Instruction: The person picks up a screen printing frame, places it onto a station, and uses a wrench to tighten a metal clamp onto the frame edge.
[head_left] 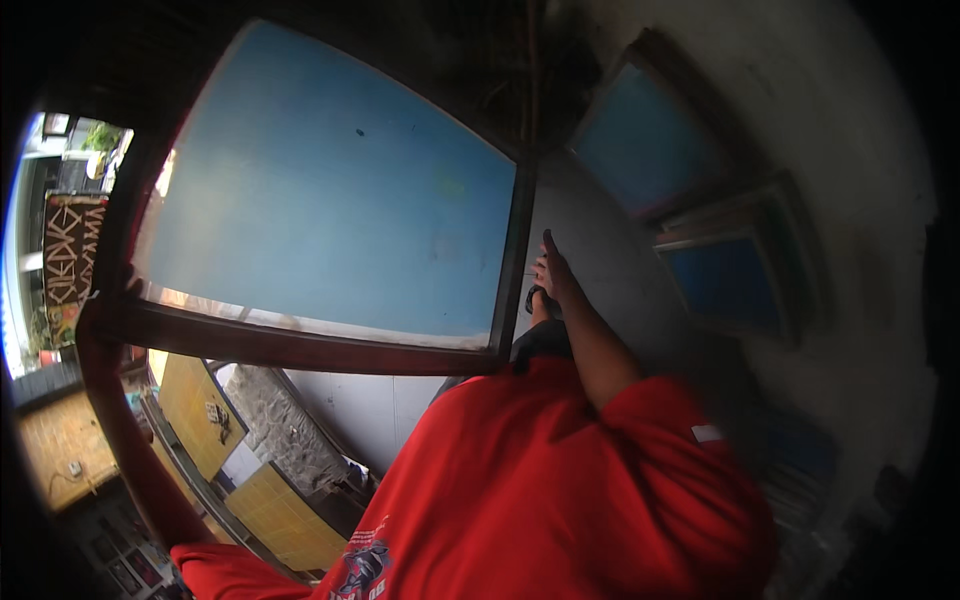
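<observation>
A large dark wooden frame [315, 355] with a pale blue stretched panel [330, 180] is lifted in front of me, tilted and filling much of the upper middle. My left hand [110, 305] grips its lower left corner, partly in shadow. My right hand [550, 262] is off the frame, just beside its right side, fingers extended and apart, holding nothing. Below that hand my foot [540, 305] shows on the grey tiled floor [590, 250]. My red shirt covers the lower middle of the view.
More blue-panelled frames [660, 145] lean along the pale wall [860, 200] at right. Lower left are yellow boards [280, 515], a grey crumpled padded surface [285, 420] and a plywood board [55, 440]. A painted wooden sign [72, 260] stands in the bright opening at far left.
</observation>
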